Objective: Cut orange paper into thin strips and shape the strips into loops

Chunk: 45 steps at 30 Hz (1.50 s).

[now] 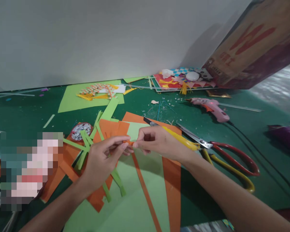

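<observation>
Over the middle of the table, my left hand (111, 153) and my right hand (154, 140) meet fingertip to fingertip. Both pinch the upper end of a narrow orange paper strip (145, 188), which hangs down toward me. Its end is partly covered by my fingers, so any fold there is hard to make out. Several green paper strips (83, 156) lie around my left hand. Below my hands are a light green paper sheet (135, 206) and orange paper sheets (172, 190). A yellow cutter knife (181, 138) lies just behind my right wrist.
Scissors (207, 145) with red and yellow handles lie to the right. Beyond them rests a pink glue gun (211, 106) with a trailing black cord. A woven paper piece (96, 91) with yellow tassels sits at the back. A printed paper bag (251, 45) stands at back right.
</observation>
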Available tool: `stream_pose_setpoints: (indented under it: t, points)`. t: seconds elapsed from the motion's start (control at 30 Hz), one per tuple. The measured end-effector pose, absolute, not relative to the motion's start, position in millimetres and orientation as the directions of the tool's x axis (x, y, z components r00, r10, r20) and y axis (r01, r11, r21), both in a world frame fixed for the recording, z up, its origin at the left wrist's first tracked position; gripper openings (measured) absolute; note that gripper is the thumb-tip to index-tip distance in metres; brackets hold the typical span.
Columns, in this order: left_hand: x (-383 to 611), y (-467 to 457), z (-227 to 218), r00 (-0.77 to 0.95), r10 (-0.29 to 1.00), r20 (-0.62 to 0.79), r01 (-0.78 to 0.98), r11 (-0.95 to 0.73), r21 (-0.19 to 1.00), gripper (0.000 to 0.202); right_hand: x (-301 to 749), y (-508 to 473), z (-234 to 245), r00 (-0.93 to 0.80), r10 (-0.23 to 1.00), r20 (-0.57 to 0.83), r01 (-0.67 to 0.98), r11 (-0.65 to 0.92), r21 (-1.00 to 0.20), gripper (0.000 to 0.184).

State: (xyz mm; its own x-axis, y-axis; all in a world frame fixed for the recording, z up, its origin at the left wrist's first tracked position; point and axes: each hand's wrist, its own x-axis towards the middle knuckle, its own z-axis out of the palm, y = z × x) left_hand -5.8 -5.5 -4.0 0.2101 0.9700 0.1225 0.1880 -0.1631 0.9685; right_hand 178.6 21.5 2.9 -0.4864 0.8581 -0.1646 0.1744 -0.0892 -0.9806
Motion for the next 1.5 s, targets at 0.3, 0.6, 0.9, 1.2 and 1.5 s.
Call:
stream_pose_setpoints:
  t: [0.3, 0.6, 0.9, 1.2, 1.5]
  points:
    - [-6, -4, -4, 0.215, 0.959, 0.183, 0.208, -0.228, 0.951, 0.011, 178, 21, 6, -0.482, 0.86, -0.167, 0.172, -0.094, -0.981, 0.03]
    - [-8, -7, -14, 0.295, 0.886, 0.359, 0.537, -0.464, 0.705, 0.019, 173, 15, 2, -0.46, 0.885, -0.077, 0.248, 0.045, -0.968, 0.012]
    - [-9, -8, -10, 0.349, 0.803, 0.484, 0.479, -0.597, 0.644, 0.028, 176, 16, 0, -0.488, 0.87, -0.072, 0.176, 0.018, -0.984, 0.012]
    - [-10, -9, -12, 0.364, 0.792, 0.49, 0.502, -0.61, 0.613, 0.028, 174, 15, 2, -0.481, 0.869, -0.116, 0.218, -0.009, -0.976, 0.016]
    - [-10, -9, -11, 0.372, 0.796, 0.478, 0.509, -0.605, 0.613, 0.027, 174, 15, 1, -0.475, 0.873, -0.109, 0.23, 0.004, -0.973, 0.014]
